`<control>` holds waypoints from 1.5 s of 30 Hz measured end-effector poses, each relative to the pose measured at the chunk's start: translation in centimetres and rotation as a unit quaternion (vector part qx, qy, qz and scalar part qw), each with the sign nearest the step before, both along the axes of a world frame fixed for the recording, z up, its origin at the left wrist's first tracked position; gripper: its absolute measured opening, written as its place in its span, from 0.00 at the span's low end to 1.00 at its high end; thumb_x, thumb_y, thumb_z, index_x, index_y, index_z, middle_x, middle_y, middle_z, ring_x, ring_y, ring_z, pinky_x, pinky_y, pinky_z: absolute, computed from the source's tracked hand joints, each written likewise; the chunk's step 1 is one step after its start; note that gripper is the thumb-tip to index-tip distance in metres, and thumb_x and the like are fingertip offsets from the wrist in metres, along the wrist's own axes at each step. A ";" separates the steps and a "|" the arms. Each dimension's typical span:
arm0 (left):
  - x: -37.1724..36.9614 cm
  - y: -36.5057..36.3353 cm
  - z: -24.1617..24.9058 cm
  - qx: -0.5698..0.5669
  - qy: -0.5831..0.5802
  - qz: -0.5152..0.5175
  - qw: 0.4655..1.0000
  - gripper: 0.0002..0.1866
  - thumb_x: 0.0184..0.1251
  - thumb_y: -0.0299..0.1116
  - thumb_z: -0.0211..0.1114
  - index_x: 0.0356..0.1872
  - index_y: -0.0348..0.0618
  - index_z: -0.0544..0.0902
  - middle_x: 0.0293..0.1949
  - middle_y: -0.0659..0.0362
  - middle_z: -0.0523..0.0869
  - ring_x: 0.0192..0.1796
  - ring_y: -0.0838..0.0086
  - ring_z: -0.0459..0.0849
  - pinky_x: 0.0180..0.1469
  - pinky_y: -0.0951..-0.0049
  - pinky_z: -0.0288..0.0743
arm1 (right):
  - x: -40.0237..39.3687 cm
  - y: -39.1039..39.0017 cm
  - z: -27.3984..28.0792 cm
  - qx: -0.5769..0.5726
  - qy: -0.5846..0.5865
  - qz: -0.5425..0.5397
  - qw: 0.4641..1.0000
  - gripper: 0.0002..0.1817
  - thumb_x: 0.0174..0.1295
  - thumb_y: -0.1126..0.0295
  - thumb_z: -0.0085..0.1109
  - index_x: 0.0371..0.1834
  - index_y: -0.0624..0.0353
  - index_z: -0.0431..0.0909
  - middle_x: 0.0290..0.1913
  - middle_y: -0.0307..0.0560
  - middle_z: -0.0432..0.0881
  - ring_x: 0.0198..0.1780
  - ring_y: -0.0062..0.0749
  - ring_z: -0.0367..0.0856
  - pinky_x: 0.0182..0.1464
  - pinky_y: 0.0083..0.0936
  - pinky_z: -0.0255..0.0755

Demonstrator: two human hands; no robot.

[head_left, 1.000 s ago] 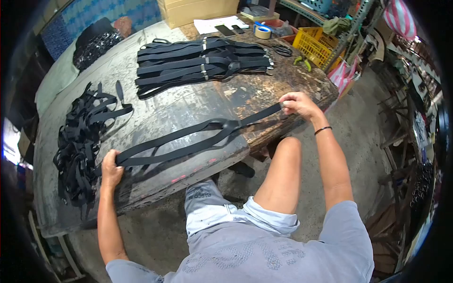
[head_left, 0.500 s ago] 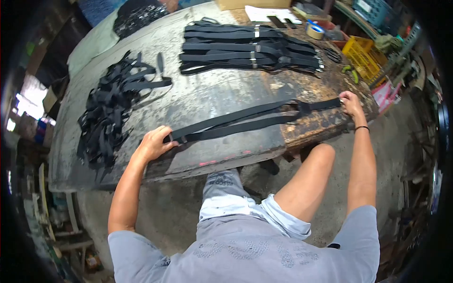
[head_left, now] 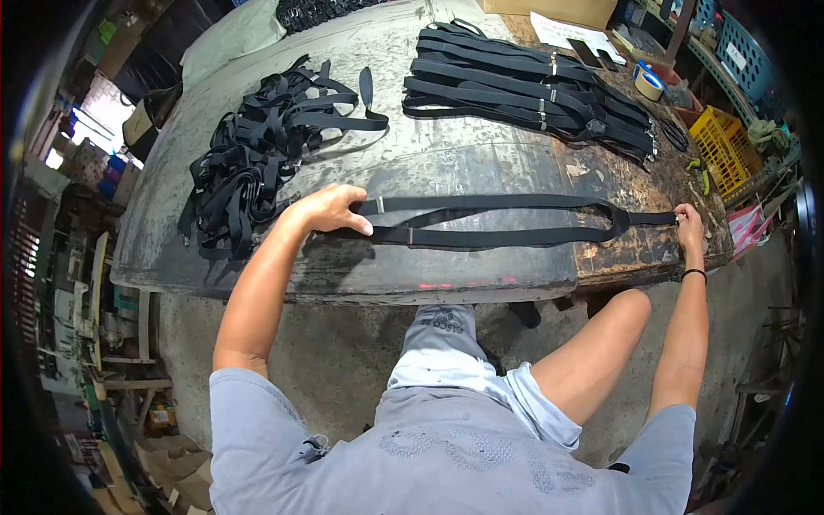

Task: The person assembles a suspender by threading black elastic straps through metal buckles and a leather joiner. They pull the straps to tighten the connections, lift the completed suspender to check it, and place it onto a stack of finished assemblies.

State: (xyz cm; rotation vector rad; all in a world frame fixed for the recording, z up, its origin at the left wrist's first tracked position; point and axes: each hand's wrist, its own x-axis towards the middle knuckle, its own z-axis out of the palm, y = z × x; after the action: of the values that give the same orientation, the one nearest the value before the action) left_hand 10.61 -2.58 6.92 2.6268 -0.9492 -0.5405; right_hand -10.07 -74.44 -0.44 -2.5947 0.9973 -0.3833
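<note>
A pair of black suspenders (head_left: pixel 515 239) lies stretched across the near part of the table. Its two straps run apart on the left and join at a dark patch on the right. My left hand (head_left: pixel 330 210) grips the left strap ends, with its thumb at the lower strap and its fingers by the upper one; the very ends are hidden under the hand. Small metal adjusters show on both straps near that hand. At the other end, my right hand (head_left: pixel 689 227) pinches the tip of the single back strap. A tangled heap of black straps (head_left: pixel 249 163) lies beyond my left hand.
Several black suspenders (head_left: pixel 506 86) lie side by side at the back of the worn table (head_left: pixel 481 167). A tape roll (head_left: pixel 649 84), a phone (head_left: pixel 585 53) and yellow-green snips (head_left: pixel 699 174) lie at the right. A yellow crate (head_left: pixel 726 154) stands beyond the edge.
The two straps now lie farther apart near my left hand, and their adjusters are in plain sight. The suspenders lie straighter across the table. My view has shifted, moving the scene rightward.
</note>
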 end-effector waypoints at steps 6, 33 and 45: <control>0.6 -0.6 1.2 0.098 -0.060 0.054 0.992 0.35 0.43 0.55 0.80 0.46 0.37 0.83 0.39 0.42 0.87 0.48 0.46 0.85 0.48 0.52 0.76 | -0.1 -5.5 -4.8 -0.007 -0.125 0.118 0.985 0.05 0.67 0.76 0.53 0.41 0.57 0.80 0.43 0.49 0.85 0.50 0.44 0.83 0.54 0.32 0.74; -6.4 6.0 -4.5 -0.198 -0.061 0.115 0.972 0.22 0.51 0.39 0.79 0.46 0.43 0.84 0.44 0.53 0.80 0.50 0.58 0.80 0.54 0.63 0.74 | 0.7 -2.0 -1.5 -0.227 0.050 -0.052 0.971 0.20 0.65 0.76 0.56 0.61 0.55 0.80 0.51 0.66 0.81 0.58 0.59 0.77 0.58 0.46 0.71; -7.6 5.5 -1.4 -0.016 -0.096 0.076 0.992 0.33 0.51 0.53 0.76 0.55 0.45 0.79 0.58 0.48 0.79 0.63 0.51 0.76 0.62 0.53 0.70 | 7.4 41.8 7.1 0.217 -0.134 0.412 0.875 0.11 0.67 0.68 0.59 0.46 0.63 0.85 0.42 0.53 0.88 0.44 0.38 0.87 0.49 0.30 0.78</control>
State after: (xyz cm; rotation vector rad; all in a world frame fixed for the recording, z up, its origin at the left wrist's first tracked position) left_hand 3.05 2.91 5.53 2.7300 -0.7933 -0.2384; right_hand -2.68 -32.59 6.65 -2.1980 -0.1535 -0.2366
